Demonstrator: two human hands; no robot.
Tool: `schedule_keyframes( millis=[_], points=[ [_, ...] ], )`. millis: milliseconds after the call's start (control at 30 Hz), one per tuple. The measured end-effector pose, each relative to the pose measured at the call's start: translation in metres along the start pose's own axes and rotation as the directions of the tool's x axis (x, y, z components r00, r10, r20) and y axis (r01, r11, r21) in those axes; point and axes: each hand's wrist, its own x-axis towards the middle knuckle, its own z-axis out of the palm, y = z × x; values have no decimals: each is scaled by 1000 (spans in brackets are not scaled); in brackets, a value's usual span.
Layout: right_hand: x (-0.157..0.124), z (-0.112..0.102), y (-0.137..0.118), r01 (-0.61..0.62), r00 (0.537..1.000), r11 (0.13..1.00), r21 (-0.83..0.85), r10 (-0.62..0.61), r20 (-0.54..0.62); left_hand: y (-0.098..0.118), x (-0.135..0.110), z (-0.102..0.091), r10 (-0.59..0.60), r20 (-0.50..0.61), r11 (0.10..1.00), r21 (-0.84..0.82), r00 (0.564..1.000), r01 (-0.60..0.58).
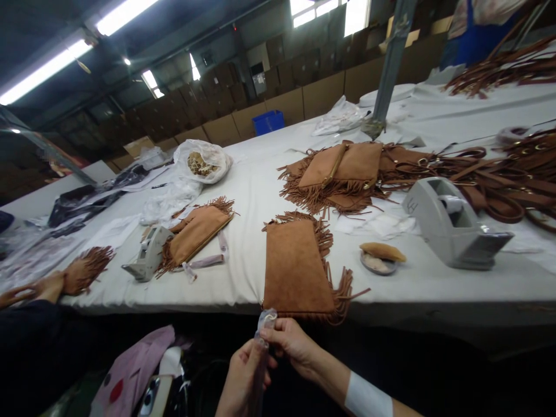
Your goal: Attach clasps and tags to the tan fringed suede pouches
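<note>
In the head view my left hand [245, 370] and my right hand [295, 344] meet just below the table's front edge. Both are closed on a strip of clear plastic wrap [266, 319] by the lower left corner of a brown suede fringed pouch [295, 266]. A small pale ring-like piece shows in the plastic; whether the wrap is joined to the pouch I cannot tell. The pouch lies flat on the white-covered table, its fringe spread to the right. A white band covers part of my right forearm.
Grey tape dispensers stand left [150, 252] and right [452, 223]. A second fringed pouch [197, 234], stacked pouches [339, 168] and brown straps [490, 179] lie behind. A small dish [377, 263] sits right. At far left, a co-worker's hand [48, 285] touches a fringed piece.
</note>
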Motion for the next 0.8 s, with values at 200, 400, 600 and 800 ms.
schedule_keyframes(
  millis=[200, 400, 600, 800],
  points=[
    [-2, 2, -4, -5, 999, 1000, -29, 6, 38, -4, 7, -1, 12, -151, 999, -33, 989, -17],
    [7, 16, -1, 18, 995, 1000, 7, -17, -101, 3, 2, 4, 245, -283, 966, 151, 927, -209],
    [15, 20, 0, 16, 973, 997, 71, 1, -229, 6, -6, 7, 316, -276, 932, 269, 908, -243],
    [4, 12, -16, -88, 995, 994, 70, 91, -31, 6, -2, -1, 296, -296, 936, 277, 908, -215]
  ],
)
